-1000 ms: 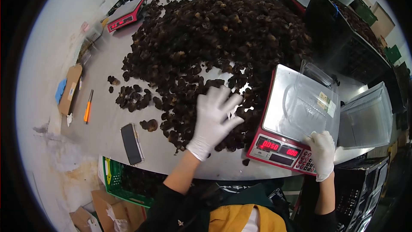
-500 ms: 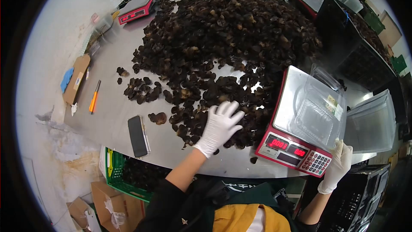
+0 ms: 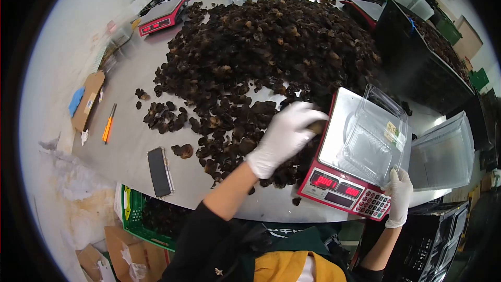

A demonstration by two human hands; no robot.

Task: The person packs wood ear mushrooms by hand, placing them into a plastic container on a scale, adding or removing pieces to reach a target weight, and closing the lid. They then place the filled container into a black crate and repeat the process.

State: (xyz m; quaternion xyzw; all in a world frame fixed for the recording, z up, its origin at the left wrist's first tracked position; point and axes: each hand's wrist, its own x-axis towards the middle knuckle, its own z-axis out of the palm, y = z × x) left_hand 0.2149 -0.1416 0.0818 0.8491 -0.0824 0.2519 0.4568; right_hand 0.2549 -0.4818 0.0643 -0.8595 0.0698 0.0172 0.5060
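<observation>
My left hand, in a white glove, is closed on wood ear mushrooms beside the left edge of the red digital scale. A brownish piece shows at its fingertips; the rest of what it holds is hidden. On the scale's metal plate lies a clear plastic clamshell box, its lid folded back and a small label on it. My right hand, also gloved, pinches the box's near right corner. A large heap of dark wood ear mushrooms covers the middle of the table, with a thinner spread near my left hand.
A phone and an orange pen-like tool lie on the steel table at left. Another red scale stands at the back left. Clear tubs and a black crate stand at right; a green crate sits below.
My left hand has moved right from the loose mushrooms to the scale's edge, and its spread fingers have closed. My right hand stays at the box's corner.
</observation>
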